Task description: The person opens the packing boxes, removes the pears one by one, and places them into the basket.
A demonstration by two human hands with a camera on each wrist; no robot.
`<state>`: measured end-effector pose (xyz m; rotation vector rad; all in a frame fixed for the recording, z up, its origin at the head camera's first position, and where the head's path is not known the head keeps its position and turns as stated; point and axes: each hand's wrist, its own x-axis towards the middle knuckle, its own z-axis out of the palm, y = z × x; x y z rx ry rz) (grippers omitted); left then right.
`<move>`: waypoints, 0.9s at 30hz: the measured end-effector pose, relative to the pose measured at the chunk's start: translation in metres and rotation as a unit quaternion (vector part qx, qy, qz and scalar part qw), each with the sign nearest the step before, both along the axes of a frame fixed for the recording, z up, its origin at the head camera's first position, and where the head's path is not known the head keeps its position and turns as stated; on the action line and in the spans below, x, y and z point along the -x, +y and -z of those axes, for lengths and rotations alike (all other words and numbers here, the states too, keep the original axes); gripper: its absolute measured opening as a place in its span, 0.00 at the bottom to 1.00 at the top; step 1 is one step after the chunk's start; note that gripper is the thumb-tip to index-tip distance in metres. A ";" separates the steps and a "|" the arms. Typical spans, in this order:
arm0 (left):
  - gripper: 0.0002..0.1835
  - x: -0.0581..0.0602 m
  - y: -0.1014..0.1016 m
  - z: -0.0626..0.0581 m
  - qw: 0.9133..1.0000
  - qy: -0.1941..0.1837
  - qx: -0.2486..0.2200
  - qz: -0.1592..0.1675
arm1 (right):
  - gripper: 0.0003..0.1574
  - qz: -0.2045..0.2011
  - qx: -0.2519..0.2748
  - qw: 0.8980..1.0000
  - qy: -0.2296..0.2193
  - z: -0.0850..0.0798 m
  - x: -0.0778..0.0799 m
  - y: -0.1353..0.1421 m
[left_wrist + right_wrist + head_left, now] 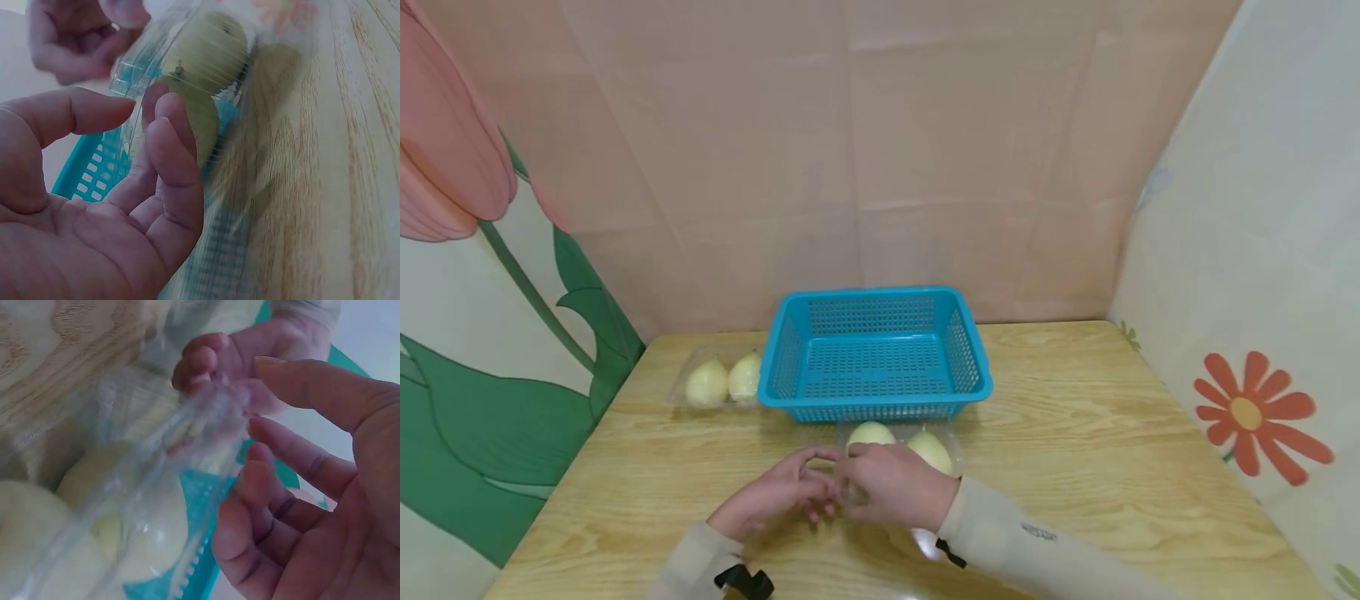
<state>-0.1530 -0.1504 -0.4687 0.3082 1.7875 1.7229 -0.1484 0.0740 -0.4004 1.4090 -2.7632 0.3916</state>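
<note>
A clear plastic box (957, 433) holding two pale yellow-green pears (929, 452) stands on the wooden table, in front of the blue basket. At the box's left front, my left hand (790, 490) has its thumb apart from its bent fingers; in the left wrist view its fingertips (164, 128) are close to the plastic, with nothing seen gripped. My right hand (898, 487) reaches across the box's front and partly hides it. In the right wrist view the thumb and index finger stand apart beside the plastic edge (206, 419); whether they touch it is unclear.
The blue perforated basket (876, 400) stands behind the box. Left of it, another clear plastic box (679, 392) holds two pears (707, 384). Cloth hangs behind the table (1075, 467), and flower-patterned sheets (1247, 412) flank it.
</note>
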 end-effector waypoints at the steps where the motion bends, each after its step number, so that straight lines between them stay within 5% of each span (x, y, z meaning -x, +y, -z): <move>1: 0.33 0.000 0.000 0.001 1.000 -0.001 0.000 -0.002 | 0.11 -0.006 -0.005 1.000 0.008 0.002 0.000 -0.004; 11: 0.31 -0.001 -0.003 0.001 1.000 0.000 -0.001 -0.003 | 0.08 -0.015 -0.017 0.998 0.064 0.012 0.004 -0.018; 27: 0.19 0.001 -0.003 0.010 0.998 -0.012 -0.047 0.036 | 0.09 -0.038 -0.037 0.997 0.062 0.012 0.008 -0.013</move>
